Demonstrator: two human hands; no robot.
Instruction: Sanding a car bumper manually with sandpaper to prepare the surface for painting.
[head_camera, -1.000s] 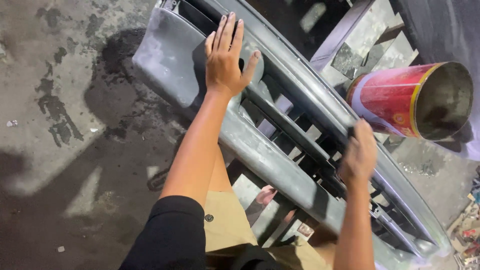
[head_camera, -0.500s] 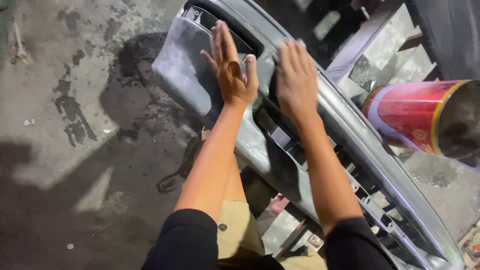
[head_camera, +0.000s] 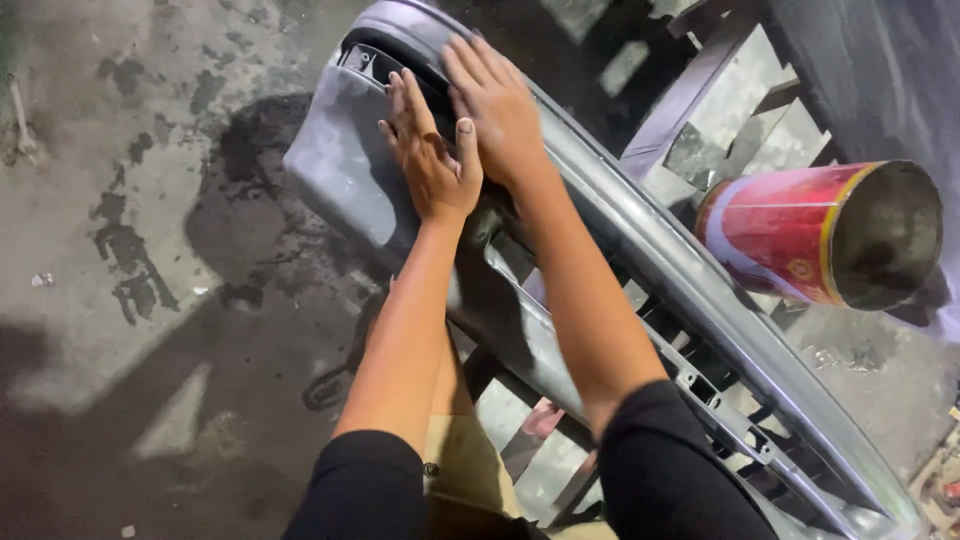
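Two hands (head_camera: 470, 140), one bumper (head_camera: 345, 175), one can (head_camera: 790, 235)

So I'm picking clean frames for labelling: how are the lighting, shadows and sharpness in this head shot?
Head view: hard light throws dark shadows on the stained concrete floor; the left hand and right hand, both flat on the grey plastic car bumper, look slightly soft; the red cylindrical tin can shows a mild sheen; the upper right corner is dim.

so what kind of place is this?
Probably a car body repair workshop: both hands, left hand and right hand, lie flat on a grey car bumper over stained concrete floor, a red tin can beside it.
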